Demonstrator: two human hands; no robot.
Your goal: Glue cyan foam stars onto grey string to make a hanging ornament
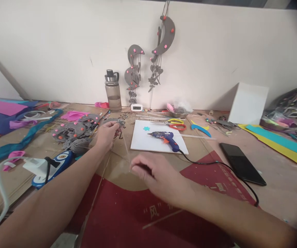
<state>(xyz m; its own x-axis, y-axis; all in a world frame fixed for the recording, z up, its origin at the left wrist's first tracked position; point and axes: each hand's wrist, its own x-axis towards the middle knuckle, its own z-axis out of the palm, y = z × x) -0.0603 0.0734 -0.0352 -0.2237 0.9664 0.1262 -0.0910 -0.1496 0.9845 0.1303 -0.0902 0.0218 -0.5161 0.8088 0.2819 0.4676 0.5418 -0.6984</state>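
Note:
My left hand [107,135] is closed in a pinch over the cardboard, with a small grey piece [121,122] at its fingertips. Nearer to me and to the right, my right hand [158,174] is curled, thumb against fingers. A thin, see-through strand [126,146] slants between the two hands, its lower end at my right fingertips. Beyond my right hand a blue glue gun [165,138] lies on a white board [140,143], beside a teal flower cutout [146,128] and scissors with yellow and red handles [178,126].
Left of my hands are grey moon shapes with pink dots [68,131], grey yarn [80,146] and a blue power strip [65,160] with a white plug. A phone [241,163] lies right, near the glue gun's black cord [205,162]. A water bottle [113,94] stands behind.

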